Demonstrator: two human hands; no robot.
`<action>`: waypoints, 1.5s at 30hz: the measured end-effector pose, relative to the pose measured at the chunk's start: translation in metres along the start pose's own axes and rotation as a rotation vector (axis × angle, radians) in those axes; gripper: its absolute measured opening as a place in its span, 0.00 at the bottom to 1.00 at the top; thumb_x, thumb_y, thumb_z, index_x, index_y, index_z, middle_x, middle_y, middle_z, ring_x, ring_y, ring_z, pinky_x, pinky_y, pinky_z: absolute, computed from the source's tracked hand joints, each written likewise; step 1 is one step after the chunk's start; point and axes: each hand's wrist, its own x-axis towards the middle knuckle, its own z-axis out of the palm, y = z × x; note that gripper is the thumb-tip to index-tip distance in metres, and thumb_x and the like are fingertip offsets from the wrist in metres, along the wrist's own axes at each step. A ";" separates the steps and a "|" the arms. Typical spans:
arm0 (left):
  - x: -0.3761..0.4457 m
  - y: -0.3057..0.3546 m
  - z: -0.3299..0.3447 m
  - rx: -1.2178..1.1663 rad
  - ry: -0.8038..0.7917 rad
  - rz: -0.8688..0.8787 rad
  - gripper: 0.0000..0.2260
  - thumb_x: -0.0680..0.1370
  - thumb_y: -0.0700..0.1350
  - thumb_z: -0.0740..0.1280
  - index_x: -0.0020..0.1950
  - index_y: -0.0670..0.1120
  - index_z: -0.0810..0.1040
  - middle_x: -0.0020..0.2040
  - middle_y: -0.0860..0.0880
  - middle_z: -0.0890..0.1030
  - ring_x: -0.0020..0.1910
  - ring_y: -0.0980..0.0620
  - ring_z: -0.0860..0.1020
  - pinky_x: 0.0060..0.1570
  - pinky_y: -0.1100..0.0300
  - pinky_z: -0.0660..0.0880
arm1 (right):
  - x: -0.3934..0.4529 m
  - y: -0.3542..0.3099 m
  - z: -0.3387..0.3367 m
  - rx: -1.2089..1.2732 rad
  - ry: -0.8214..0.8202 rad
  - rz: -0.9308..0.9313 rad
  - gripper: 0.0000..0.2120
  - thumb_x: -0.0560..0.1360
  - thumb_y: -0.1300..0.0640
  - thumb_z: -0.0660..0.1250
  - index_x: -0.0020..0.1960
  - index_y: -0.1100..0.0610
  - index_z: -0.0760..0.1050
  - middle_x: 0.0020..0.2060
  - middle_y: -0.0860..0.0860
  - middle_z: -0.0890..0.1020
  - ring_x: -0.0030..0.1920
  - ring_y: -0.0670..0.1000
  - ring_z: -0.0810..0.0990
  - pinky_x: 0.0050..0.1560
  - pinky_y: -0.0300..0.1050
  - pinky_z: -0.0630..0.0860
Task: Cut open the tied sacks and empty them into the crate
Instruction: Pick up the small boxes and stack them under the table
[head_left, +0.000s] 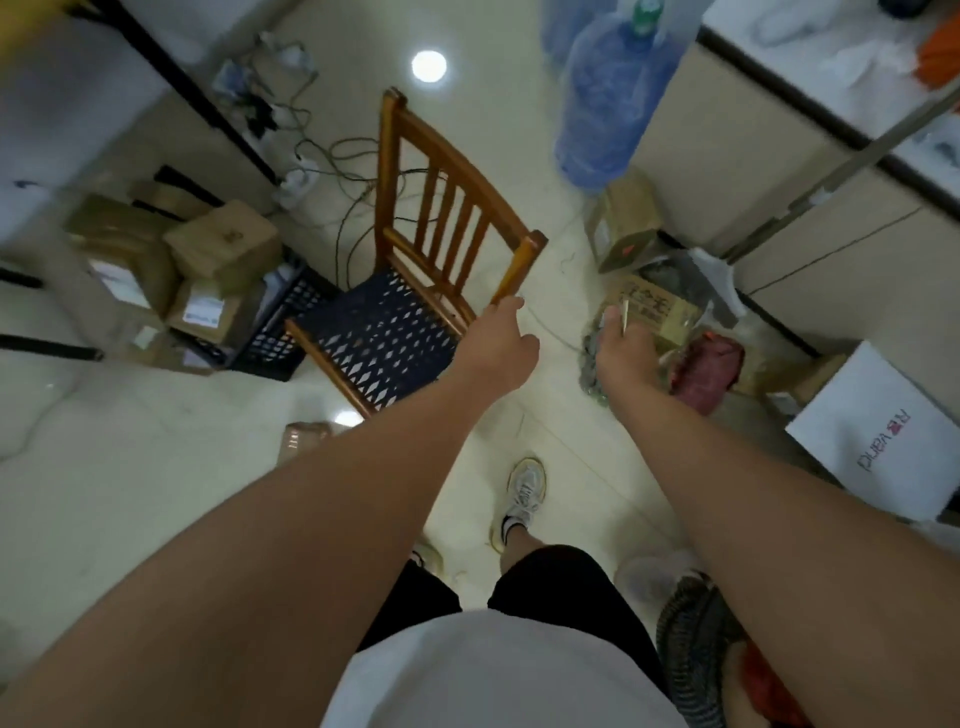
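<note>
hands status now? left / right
Left hand: reaching toward the wooden chair, open, holding nothing.
Right hand: fingers pinch a thin metallic object; too blurred to identify.

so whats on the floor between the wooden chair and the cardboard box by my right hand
In the head view, mostly bare pale floor, with a thin cord trailing across it between the wooden chair and the cardboard box.

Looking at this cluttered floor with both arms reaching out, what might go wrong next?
The right hand seems to hold a thin, blurred tool over the sacks; reaching down among that clutter, it could nick a finger. The left hand reaches for the wooden chair, whose legs stand near loose cables, so dragging it might snag them. Boxes crowd the floor, a possible trip hazard.
</note>
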 end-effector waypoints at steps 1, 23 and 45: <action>-0.006 -0.015 -0.011 -0.028 0.021 -0.019 0.19 0.79 0.46 0.62 0.70 0.47 0.69 0.62 0.46 0.76 0.59 0.46 0.76 0.61 0.47 0.76 | -0.008 -0.007 0.012 0.012 -0.021 -0.014 0.23 0.84 0.46 0.53 0.66 0.63 0.72 0.61 0.59 0.77 0.63 0.60 0.75 0.54 0.43 0.67; -0.178 -0.396 -0.196 -0.400 0.317 -0.431 0.26 0.79 0.46 0.61 0.77 0.47 0.60 0.73 0.43 0.68 0.69 0.44 0.71 0.67 0.49 0.70 | -0.258 -0.060 0.382 -0.424 -0.588 -0.117 0.15 0.81 0.42 0.57 0.52 0.54 0.71 0.45 0.54 0.76 0.45 0.54 0.76 0.44 0.47 0.73; -0.109 -0.540 -0.243 -0.513 0.252 -0.738 0.23 0.80 0.46 0.62 0.75 0.44 0.64 0.70 0.41 0.70 0.67 0.44 0.72 0.64 0.52 0.70 | -0.216 -0.083 0.558 -0.851 -0.768 -0.151 0.23 0.82 0.49 0.55 0.69 0.64 0.70 0.62 0.61 0.77 0.60 0.62 0.76 0.63 0.55 0.74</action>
